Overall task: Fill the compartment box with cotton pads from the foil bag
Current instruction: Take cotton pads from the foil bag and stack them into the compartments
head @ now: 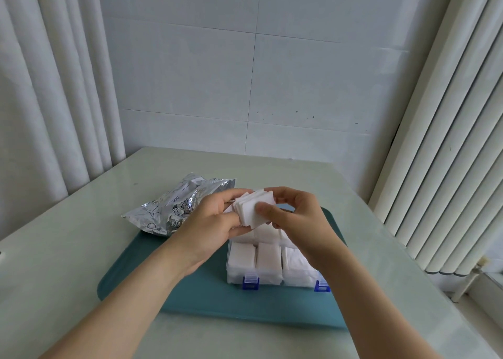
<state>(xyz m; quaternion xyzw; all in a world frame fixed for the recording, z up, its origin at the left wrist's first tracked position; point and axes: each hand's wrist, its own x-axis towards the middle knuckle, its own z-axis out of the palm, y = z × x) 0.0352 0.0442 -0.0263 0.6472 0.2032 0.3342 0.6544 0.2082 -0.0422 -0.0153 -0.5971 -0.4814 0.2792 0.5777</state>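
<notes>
I pinch a stack of cotton pads in both hands above the compartment box, whose near row is filled; the far compartments are hidden.

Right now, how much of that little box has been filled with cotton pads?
Three front sections of the compartment box already hold pads. The left hand and right hand grip a stack of cotton pads above it, unplaced. Rear sections are mostly hidden by the hands, so the remainder is unclear.
</notes>
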